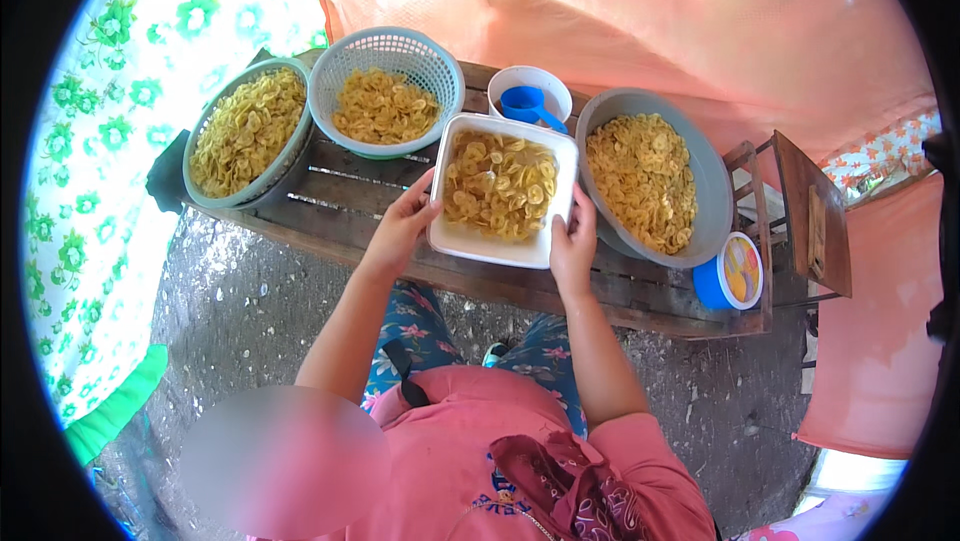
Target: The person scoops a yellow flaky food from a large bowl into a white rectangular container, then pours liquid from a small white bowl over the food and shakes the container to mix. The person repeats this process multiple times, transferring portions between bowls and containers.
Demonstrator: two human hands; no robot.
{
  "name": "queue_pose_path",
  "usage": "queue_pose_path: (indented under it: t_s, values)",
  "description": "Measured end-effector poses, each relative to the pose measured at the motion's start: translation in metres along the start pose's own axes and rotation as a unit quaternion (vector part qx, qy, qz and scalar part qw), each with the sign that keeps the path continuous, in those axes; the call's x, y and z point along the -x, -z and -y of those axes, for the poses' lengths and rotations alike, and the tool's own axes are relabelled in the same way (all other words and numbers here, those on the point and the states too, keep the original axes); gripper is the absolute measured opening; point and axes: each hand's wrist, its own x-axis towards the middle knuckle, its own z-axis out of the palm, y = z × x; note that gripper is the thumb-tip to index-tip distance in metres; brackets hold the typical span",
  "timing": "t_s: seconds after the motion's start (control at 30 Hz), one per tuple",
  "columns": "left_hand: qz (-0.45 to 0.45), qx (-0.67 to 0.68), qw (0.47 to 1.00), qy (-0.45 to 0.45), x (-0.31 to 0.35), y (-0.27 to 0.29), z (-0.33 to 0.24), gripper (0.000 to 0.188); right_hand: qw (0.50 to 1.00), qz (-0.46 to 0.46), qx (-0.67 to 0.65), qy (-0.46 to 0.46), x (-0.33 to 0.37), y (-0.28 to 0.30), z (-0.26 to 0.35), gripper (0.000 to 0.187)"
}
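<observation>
Between both hands I hold a white square tub (pixel 487 246) with yellow banana chips (pixel 500 186) in it. My left hand (pixel 405 221) grips its left side and my right hand (pixel 574 241) its lower right side, fingers partly hidden beyond the rim. Just beyond the tub stands a white round bucket (pixel 568 101) with a blue scoop (pixel 522 101) resting in it. To the right, a large grey basin (pixel 712 196) holds more chips, close to my right hand. A pale blue-grey colander (pixel 435 66) with a smaller heap of chips stands to the left.
A green-grey basin (pixel 196 131) heaped with chips sits at the far left of the slatted wooden bench (pixel 330 191). Near the bench's right end is a blue tub with a printed lid (pixel 741 271), and a wooden chair (pixel 815 211) stands beyond. Orange sheeting (pixel 640 1) hangs behind.
</observation>
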Motion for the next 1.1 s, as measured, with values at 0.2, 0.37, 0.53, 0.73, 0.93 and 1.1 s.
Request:
queue_pose_path:
  t_s: [0.2,0.37,0.53,0.73,0.93,1.1]
  values:
    - [-0.012,-0.003,0.998,-0.055,0.005,0.002,0.001,0.055,0.991,-0.036,-0.064,0.115,0.002,-0.005,-0.001,0.052]
    - [-0.027,-0.013,0.999,-0.025,0.002,0.0,-0.005,0.055,0.999,-0.041,-0.012,0.003,-0.002,-0.008,-0.005,0.052]
    - [-0.024,-0.007,1.0,0.015,0.0,-0.006,-0.012,0.055,0.998,0.033,0.043,-0.037,-0.007,-0.004,-0.005,0.051]
    - [-0.012,0.015,1.0,-0.013,-0.002,-0.006,-0.006,0.054,0.999,-0.006,0.023,0.03,-0.006,-0.001,-0.003,0.052]
    - [-0.025,-0.012,0.999,-0.044,-0.001,-0.005,-0.002,0.054,0.996,-0.039,-0.03,0.072,0.0,0.001,0.004,0.047]
    - [0.003,0.002,1.0,-0.021,0.002,-0.004,-0.004,0.054,1.0,-0.004,0.002,-0.014,0.002,0.003,0.005,0.048]
